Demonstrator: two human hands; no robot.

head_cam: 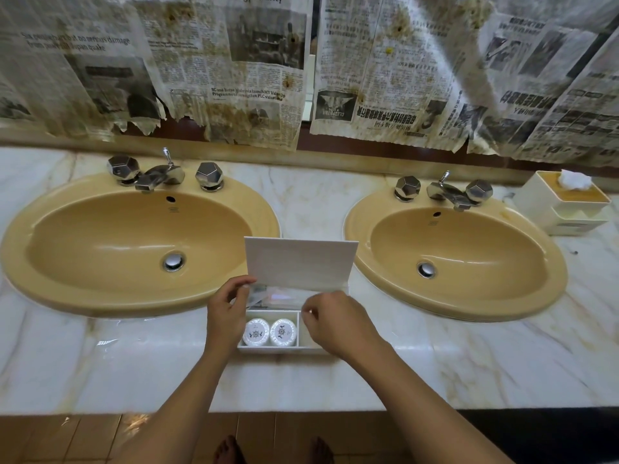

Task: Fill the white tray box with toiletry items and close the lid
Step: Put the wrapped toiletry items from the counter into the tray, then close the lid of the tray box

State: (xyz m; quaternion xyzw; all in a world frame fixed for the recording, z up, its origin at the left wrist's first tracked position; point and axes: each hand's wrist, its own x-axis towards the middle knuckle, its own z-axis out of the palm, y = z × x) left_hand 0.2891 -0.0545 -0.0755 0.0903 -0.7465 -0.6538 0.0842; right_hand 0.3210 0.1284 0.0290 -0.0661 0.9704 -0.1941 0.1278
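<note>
- The left sink point(134, 239) lies just beside the white tray box point(283, 350), which stands on the marble counter point(100, 370) between the two basins; a hard nudge from that side could slide the light box on the smooth stone.
- The left hand point(225, 313) is at the box's left edge, thumb and forefinger closed near the lower left corner of the raised lid point(301, 262) (whether they pinch the lid itself or a clear packet just under it cannot be told). If the grip is only on the corner, the lid may twist or drop unevenly.
- Two round wrapped soaps point(270, 332) sit side by side in the front left compartment; they look safely seated and unlikely to block closing.
- Clear wrapped packets point(281, 296) lie in the back compartment under the lid. If one stands proud of the rim, the lid could catch on it and stay ajar.
- The right hand point(335, 321) hovers over the front right compartment, fingertips pinched together, possibly on something small (too hidden to name). It could get caught under a falling lid.
- The right sink point(455, 256) is near; a dropped item might roll into it.
</note>
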